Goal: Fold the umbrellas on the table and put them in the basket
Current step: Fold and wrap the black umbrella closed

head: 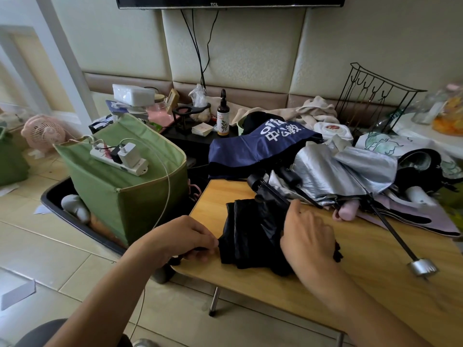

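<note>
"TCL" on the television (230, 2), "中公教" on the navy umbrella (260, 144)

The room is dim, with soft light from the left. Edges bend and look blurry; shadows are faint.

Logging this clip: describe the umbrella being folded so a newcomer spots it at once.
On the wooden table, at its near left corner, lies the black umbrella, between the left hand and right hand. Unlike the silver and navy ones behind, it is plain black.

Umbrellas: black (253, 236), navy (260, 146), silver (350, 171); more unclear. One green basket (130, 196). Two hands.
</note>
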Tool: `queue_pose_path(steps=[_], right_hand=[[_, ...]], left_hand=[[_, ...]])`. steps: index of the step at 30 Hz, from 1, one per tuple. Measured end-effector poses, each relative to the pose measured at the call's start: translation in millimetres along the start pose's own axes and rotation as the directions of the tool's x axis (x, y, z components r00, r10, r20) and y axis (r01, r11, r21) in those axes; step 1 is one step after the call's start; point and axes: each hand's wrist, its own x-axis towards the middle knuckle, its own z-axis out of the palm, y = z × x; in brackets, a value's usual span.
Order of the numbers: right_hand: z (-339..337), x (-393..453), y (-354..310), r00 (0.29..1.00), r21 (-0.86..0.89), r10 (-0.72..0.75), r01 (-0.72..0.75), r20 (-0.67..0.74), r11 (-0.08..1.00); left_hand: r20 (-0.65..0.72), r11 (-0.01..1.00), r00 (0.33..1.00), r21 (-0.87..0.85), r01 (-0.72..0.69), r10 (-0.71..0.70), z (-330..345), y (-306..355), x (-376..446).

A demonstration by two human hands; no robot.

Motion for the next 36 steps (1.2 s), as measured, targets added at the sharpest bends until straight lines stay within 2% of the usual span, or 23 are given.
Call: queue_pose_path(steps=[3,8,13,16,19,22,24,25,27,28,29,30,31,32,34,36], right_hand=[[6.9,-4.7,-7.1,0.996,0.017,0.002,-0.003,0.090,1.000],[-5.9,16.4,14.5,0.949,0.364,-0.010,-0.110,0.314,0.925],[-11.3,41.7,42.7,0.925,0.401,-0.102,-0.057,0.365,0.914],[-7.3,53.7,50.8,0.913,0.440,-0.149,-0.037,0.380,0.897],[-2.2,72.5,68.9,0.882,0.523,-0.254,0.009,0.398,0.852],[-5.1,86.5,92.3,0.826,0.613,-0.401,0.088,0.396,0.785],[-6.2,92.8,102.6,0.779,0.614,-0.477,0.153,0.407,0.774],[-8.6,94.1,104.8,0.755,0.603,-0.501,0.178,0.423,0.778],[-14.1,94.4,103.6,0.702,0.589,-0.546,0.222,0.456,0.777],[-15.3,94.7,101.6,0.682,0.585,-0.564,0.243,0.464,0.774],[-14.7,95.0,97.8,0.679,0.564,-0.559,0.252,0.475,0.786],[-15.1,93.7,92.5,0.677,0.541,-0.549,0.258,0.490,0.801],[-15.4,92.4,86.8,0.687,0.497,-0.530,0.274,0.498,0.823],[-13.4,91.6,81.5,0.703,0.459,-0.525,0.309,0.479,0.833],[-4.8,89.2,72.8,0.721,0.422,-0.550,0.381,0.422,0.823],[1.0,83.7,67.1,0.751,0.411,-0.582,0.446,0.312,0.795]], left_hand=[[0.018,0.999,1.000,0.044,0.005,-0.006,-2.2,0.1,-1.2],[0.049,0.996,0.999,0.083,-0.025,0.021,-9.2,-2.8,-2.7],[0.119,0.984,0.990,0.151,-0.097,0.079,-8.3,0.1,-4.3],[0.276,0.943,0.942,0.215,-0.253,0.190,0.8,9.3,-11.7],[0.380,0.924,0.881,0.140,-0.355,0.281,17.3,15.8,-15.6],[0.487,0.913,0.825,0.122,-0.390,0.287,26.7,24.1,-22.0],[0.536,0.897,0.810,0.198,-0.395,0.238,20.6,31.1,-26.5],[0.479,0.883,0.849,0.269,-0.385,0.224,14.4,35.7,-25.0],[0.173,0.822,0.935,0.445,-0.356,0.311,2.1,44.3,-14.0],[-0.024,0.789,0.907,0.503,-0.353,0.421,-2.9,48.1,-3.4],[-0.185,0.759,0.821,0.529,-0.380,0.540,-5.0,53.4,8.4],[-0.267,0.721,0.722,0.536,-0.439,0.638,-3.8,57.4,22.6],[-0.271,0.673,0.652,0.538,-0.507,0.708,0.8,61.8,36.1],[-0.221,0.626,0.624,0.543,-0.560,0.749,8.4,66.6,47.6],[-0.064,0.554,0.646,0.583,-0.594,0.761,27.7,73.3,65.9],[0.080,0.512,0.712,0.641,-0.573,0.697,43.7,74.4,76.4]])
